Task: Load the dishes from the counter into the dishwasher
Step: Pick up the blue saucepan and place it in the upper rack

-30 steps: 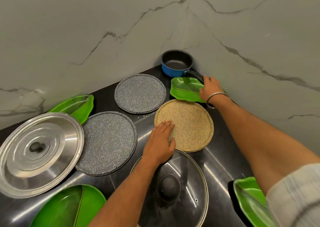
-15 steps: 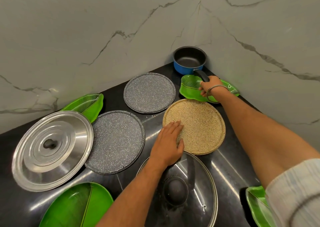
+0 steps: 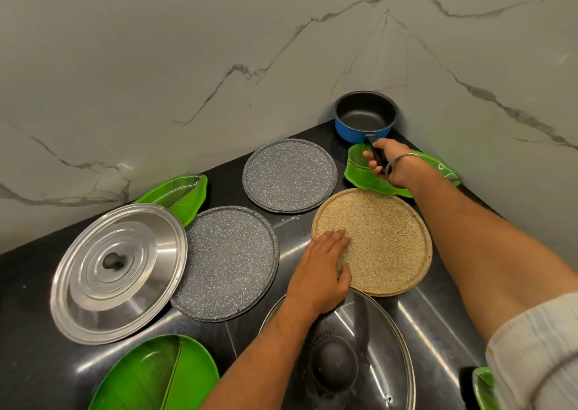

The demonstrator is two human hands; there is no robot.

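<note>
Surface: a glossy black counter (image 3: pixel 438 322) set into a corner, with grey marble-veined walls (image 3: pixel 156 65) rising on two sides. Light streaks reflect off the counter top.

In the corner stands a blue saucepan (image 3: pixel 364 117), dark inside. The right hand (image 3: pixel 389 162) grips its black handle (image 3: pixel 377 153), fingers curled round it, above a green leaf dish (image 3: pixel 359 175). A bangle (image 3: pixel 403 159) circles that wrist.

The left hand (image 3: pixel 322 269) lies flat, fingers straight, on the near left edge of a tan plate (image 3: pixel 387 240), holding nothing.

Two grey speckled plates sit on the counter, one behind (image 3: pixel 289 175) and one at centre (image 3: pixel 226 262). A steel lid (image 3: pixel 119 272) lies at left, partly over a second leaf dish (image 3: pixel 178 193). A glass lid (image 3: pixel 359 359) lies nearest, under the left forearm. A third leaf dish (image 3: pixel 156 375) is at bottom left, a fourth (image 3: pixel 483 387) at bottom right beside a pale sleeve (image 3: pixel 538 356).
</note>
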